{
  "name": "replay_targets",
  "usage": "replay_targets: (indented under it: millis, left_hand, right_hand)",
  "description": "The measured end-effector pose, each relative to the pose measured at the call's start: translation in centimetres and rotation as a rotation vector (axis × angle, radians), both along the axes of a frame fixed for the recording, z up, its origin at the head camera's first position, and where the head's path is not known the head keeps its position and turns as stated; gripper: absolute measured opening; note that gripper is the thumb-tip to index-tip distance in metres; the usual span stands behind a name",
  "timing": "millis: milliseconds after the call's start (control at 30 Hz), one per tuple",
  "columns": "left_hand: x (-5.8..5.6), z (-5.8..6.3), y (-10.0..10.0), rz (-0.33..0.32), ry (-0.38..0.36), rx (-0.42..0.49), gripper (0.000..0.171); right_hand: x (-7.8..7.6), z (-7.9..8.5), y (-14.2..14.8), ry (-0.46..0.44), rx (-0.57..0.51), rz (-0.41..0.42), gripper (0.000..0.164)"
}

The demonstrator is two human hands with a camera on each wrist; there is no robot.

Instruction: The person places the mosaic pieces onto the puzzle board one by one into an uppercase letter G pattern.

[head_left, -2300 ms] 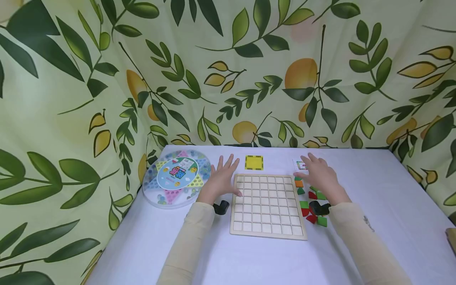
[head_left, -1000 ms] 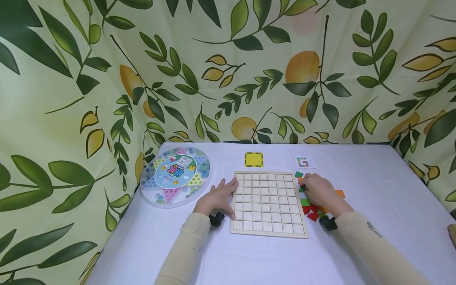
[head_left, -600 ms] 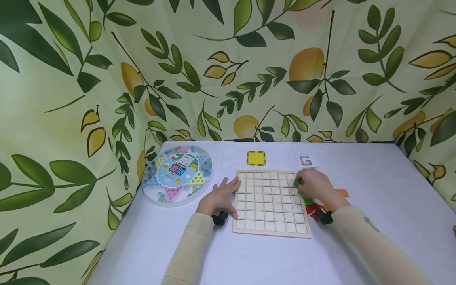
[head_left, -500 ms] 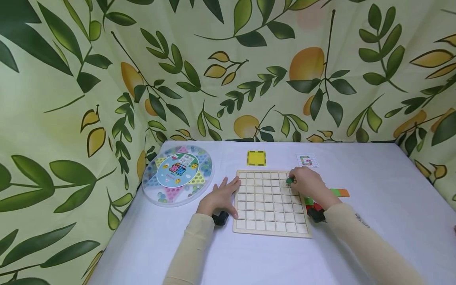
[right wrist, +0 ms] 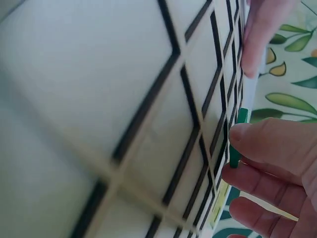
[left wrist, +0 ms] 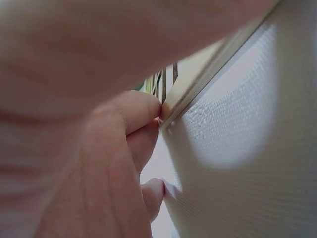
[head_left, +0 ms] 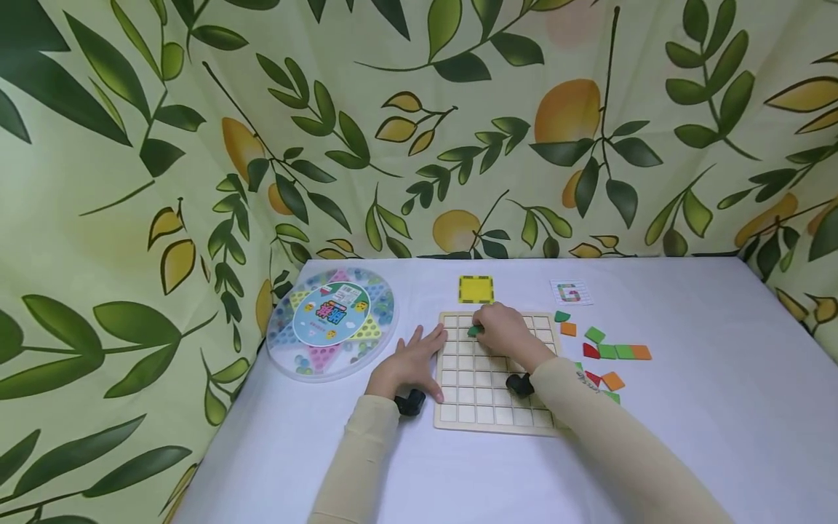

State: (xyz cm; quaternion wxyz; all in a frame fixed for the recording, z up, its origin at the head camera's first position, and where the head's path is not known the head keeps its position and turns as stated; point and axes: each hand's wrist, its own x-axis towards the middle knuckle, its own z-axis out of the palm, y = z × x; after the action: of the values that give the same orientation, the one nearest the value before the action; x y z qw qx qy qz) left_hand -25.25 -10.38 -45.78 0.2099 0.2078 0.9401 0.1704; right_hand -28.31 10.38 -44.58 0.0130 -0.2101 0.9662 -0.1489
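A wooden grid board [head_left: 497, 430] with square cells lies flat on the white table. My left hand [head_left: 409, 367] rests at its left side, fingers spread. Up close in the left wrist view, fingertips [left wrist: 151, 106] touch the board's edge. My right hand [head_left: 507, 335] is over the board's far left part. Its thumb and fingers pinch a dark green tile [head_left: 474, 331] with a rounded side. In the right wrist view that tile [right wrist: 238, 141] stands on edge between thumb and fingers, close over the cells. The right forearm covers the board's right part.
Right of the board lie loose tiles: a dark green one [head_left: 561, 316], green squares [head_left: 607, 352], red rounded ones [head_left: 591, 351] and orange squares [head_left: 613, 380]. A card [head_left: 571, 292] with a G-shaped pattern, a yellow square [head_left: 476, 290] and a round clear marble-game case [head_left: 330, 313] lie farther back.
My right hand has come down to the loose tiles, picked up the dark green tile and carried it left over the board. My left hand has settled against the board's left edge.
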Motion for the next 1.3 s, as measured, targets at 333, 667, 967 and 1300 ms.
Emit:
replay_targets:
  millis: [333,667,967,1300]
  left_hand:
    - [0.0,0.1,0.2,0.012,-0.013,0.000,0.125]
    - [0.0,0.2,0.5,0.022,-0.014,-0.002,0.125]
    - [-0.3,-0.2,0.5,0.029,-0.015,0.011,0.126]
    - [0.1,-0.2,0.3,0.038,-0.022,0.008,0.127]
  right_hand:
    - [-0.5,-0.2,-1.7,-0.026,0.030,0.013,0.012]
    - [-0.1,-0.2,-1.5,-0.006,0.060,0.050,0.016]
    - [0.2,1.0,2.0,-0.011,0.006,-0.030,0.025]
    - [2.0,1.1,9.2,0.021,-0.015,-0.150,0.026]
